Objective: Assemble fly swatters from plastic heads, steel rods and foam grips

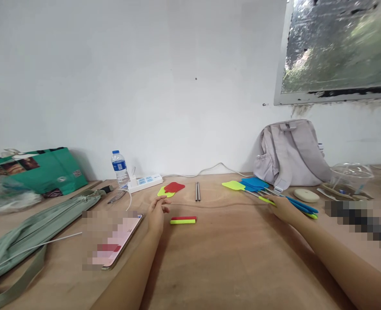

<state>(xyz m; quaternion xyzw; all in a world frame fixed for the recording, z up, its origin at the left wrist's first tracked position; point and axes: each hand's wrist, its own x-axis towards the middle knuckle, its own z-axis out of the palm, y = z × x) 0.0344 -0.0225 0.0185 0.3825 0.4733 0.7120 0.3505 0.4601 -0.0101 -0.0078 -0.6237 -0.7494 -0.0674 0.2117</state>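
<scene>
On the brown wooden table (222, 258) the person stretches both bare arms forward. The left hand (157, 213) hovers or rests with the fingers loosely spread and slightly curled; it holds nothing. Just to its right lie two short plastic handle pieces, one red and one neon yellow (183, 220), side by side and touching each other, near the fingertips but apart from them. A little farther from the hand, toward the wall, lie two flat swatter heads, a red one over a yellow-green one (171, 188), overlapping. To the right of them two thin grey metal rods (197, 191) lie parallel and close together.

The right hand (282, 209) lies on a bundle of plastic fly swatters with blue and yellow-green heads and long thin handles (258, 186). Its fingers touch the handles, but whether they close around them cannot be told from this view.

Behind the bundle a pale grey fabric backpack (290, 153) leans on the white wall. At the left side of the table there are a smartphone with a pink screen (119, 239), a white power strip (145, 181), a clear water bottle with a blue cap (119, 168) and a green shopping bag (44, 172).
</scene>
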